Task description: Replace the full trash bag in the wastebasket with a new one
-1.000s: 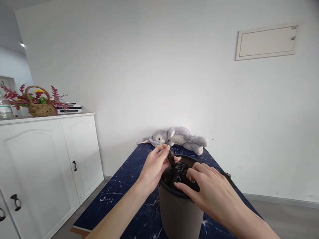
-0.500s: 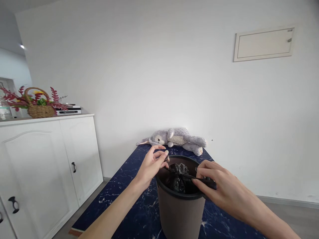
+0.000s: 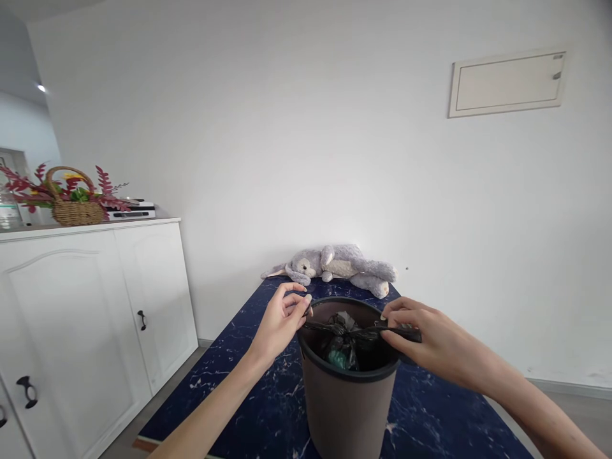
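Two twisted ends of the black plastic garbage bag are pinched: one in my left hand, the other in my right hand. Its gathered middle sits inside the brown trash can on the blue marbled tabletop.

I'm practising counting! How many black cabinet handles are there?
3: right handle, on the rightmost door; middle handle, on the door beside that; left handle, cut off at the picture's edge. More may be hidden.
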A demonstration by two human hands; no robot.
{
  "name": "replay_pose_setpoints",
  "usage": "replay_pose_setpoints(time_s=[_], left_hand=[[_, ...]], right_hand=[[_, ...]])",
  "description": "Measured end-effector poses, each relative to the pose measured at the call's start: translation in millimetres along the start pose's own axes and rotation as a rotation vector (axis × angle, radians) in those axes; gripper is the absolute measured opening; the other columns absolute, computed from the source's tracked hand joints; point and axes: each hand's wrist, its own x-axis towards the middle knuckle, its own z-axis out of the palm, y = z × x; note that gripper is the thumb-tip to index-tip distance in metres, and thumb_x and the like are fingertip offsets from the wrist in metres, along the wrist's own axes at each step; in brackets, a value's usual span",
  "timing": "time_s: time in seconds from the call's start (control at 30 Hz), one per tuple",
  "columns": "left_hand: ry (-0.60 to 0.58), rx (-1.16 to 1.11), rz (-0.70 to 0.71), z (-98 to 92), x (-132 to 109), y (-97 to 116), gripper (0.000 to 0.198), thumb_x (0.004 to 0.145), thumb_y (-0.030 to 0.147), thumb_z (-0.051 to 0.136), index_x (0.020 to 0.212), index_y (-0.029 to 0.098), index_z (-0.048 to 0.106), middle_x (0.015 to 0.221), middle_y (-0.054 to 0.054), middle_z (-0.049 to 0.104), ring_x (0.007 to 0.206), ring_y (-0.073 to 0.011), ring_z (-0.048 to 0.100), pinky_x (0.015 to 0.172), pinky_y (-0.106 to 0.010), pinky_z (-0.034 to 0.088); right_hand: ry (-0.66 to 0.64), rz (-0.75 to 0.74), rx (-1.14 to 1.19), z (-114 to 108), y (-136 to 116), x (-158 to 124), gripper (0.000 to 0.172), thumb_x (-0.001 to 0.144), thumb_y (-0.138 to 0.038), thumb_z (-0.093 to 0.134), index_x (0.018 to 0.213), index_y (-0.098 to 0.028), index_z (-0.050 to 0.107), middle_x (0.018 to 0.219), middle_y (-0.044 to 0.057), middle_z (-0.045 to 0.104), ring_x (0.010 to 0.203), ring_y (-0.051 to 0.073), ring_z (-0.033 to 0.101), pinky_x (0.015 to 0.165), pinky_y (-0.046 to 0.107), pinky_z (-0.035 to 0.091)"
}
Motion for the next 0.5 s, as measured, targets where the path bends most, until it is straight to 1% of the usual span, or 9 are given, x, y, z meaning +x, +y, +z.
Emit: replay_pose_setpoints(time_s=[0.03, 0.1, 0.17, 0.23, 0.3, 0.37, 0.4, 0.43, 0.5], left_hand=[[0.003, 0.007, 0.002, 0.2, -1.4, -0.7, 0.048, 0.090, 0.062, 0.075, 0.115, 0.026, 0.056, 0.089, 0.001, 0.068, 0.082, -0.0148, 0.068, 0.073, -0.024, 0.052], [0.010, 0.019, 0.005, 1.3, -4.6, -1.7, 0.047, 0.092, 0.061, 0.074, 0.116, 0.025, 0.056, 0.086, 0.001, 0.068, 0.075, -0.0141, 0.064, 0.066, -0.023, 0.047], [0.024, 0.017, 0.008, 2.8, -8.2, -1.9, 0.046, 0.094, 0.060, 0.072, 0.116, 0.024, 0.057, 0.084, 0.001, 0.067, 0.069, -0.0138, 0.060, 0.065, -0.025, 0.045], [0.057, -0.002, 0.018, 3.9, -11.7, -2.5, 0.044, 0.095, 0.059, 0.072, 0.115, 0.023, 0.058, 0.088, -0.001, 0.069, 0.075, -0.0160, 0.064, 0.074, -0.027, 0.049], [0.129, -0.017, 0.027, 2.6, -13.9, -6.6, 0.042, 0.097, 0.059, 0.070, 0.115, 0.023, 0.060, 0.106, -0.006, 0.073, 0.098, -0.0196, 0.069, 0.091, -0.029, 0.051], [0.223, -0.018, 0.023, -3.3, -14.2, -18.2, 0.043, 0.099, 0.062, 0.065, 0.119, 0.024, 0.061, 0.128, -0.010, 0.071, 0.123, -0.0217, 0.066, 0.105, -0.029, 0.047], [0.269, 0.004, 0.016, -8.3, -13.7, -27.5, 0.045, 0.100, 0.065, 0.061, 0.121, 0.024, 0.061, 0.134, -0.010, 0.069, 0.129, -0.0221, 0.063, 0.109, -0.029, 0.046], [0.306, 0.042, 0.004, -14.8, -12.9, -39.2, 0.048, 0.101, 0.067, 0.056, 0.123, 0.024, 0.060, 0.136, -0.011, 0.068, 0.131, -0.0225, 0.063, 0.110, -0.030, 0.046], [0.347, 0.159, -0.025, -30.9, -11.1, -68.0, 0.055, 0.102, 0.072, 0.048, 0.124, 0.024, 0.059, 0.132, -0.012, 0.070, 0.125, -0.0242, 0.067, 0.108, -0.034, 0.050]], right_hand=[[0.018, -0.006, -0.017, 1.6, -5.5, 1.5, 0.032, 0.100, -0.049, 0.048, 0.093, -0.025, 0.069, 0.129, 0.009, 0.066, 0.106, 0.027, 0.067, 0.086, 0.041, 0.052], [0.036, -0.045, -0.019, 5.1, -18.6, 5.1, 0.024, 0.098, -0.042, 0.054, 0.108, -0.026, 0.069, 0.128, 0.009, 0.067, 0.110, 0.028, 0.067, 0.089, 0.041, 0.053], [-0.005, -0.127, 0.004, 8.1, -32.0, 10.3, 0.033, 0.095, -0.037, 0.062, 0.126, -0.028, 0.066, 0.133, 0.008, 0.068, 0.116, 0.028, 0.067, 0.094, 0.041, 0.053], [-0.082, -0.211, 0.011, 10.6, -43.3, 17.2, 0.042, 0.092, -0.031, 0.067, 0.134, -0.031, 0.067, 0.138, 0.006, 0.067, 0.119, 0.028, 0.068, 0.096, 0.040, 0.052], [-0.138, -0.246, -0.040, 13.3, -51.3, 24.8, 0.041, 0.089, -0.022, 0.069, 0.128, -0.033, 0.072, 0.134, 0.004, 0.071, 0.117, 0.028, 0.070, 0.091, 0.038, 0.052], [-0.157, -0.238, -0.133, 16.6, -55.2, 31.8, 0.032, 0.086, -0.013, 0.067, 0.111, -0.030, 0.078, 0.119, 0.003, 0.077, 0.107, 0.028, 0.073, 0.080, 0.035, 0.049], [-0.159, -0.232, -0.179, 18.6, -55.6, 34.5, 0.026, 0.086, -0.011, 0.065, 0.101, -0.028, 0.078, 0.109, 0.003, 0.078, 0.101, 0.027, 0.073, 0.073, 0.033, 0.046], [-0.160, -0.230, -0.215, 20.5, -54.9, 36.5, 0.022, 0.086, -0.009, 0.064, 0.091, -0.025, 0.077, 0.102, 0.003, 0.078, 0.095, 0.027, 0.073, 0.068, 0.032, 0.042], [-0.165, -0.233, -0.251, 23.9, -51.3, 38.5, 0.018, 0.087, -0.008, 0.062, 0.079, -0.022, 0.071, 0.094, 0.005, 0.076, 0.089, 0.025, 0.072, 0.063, 0.031, 0.037]])
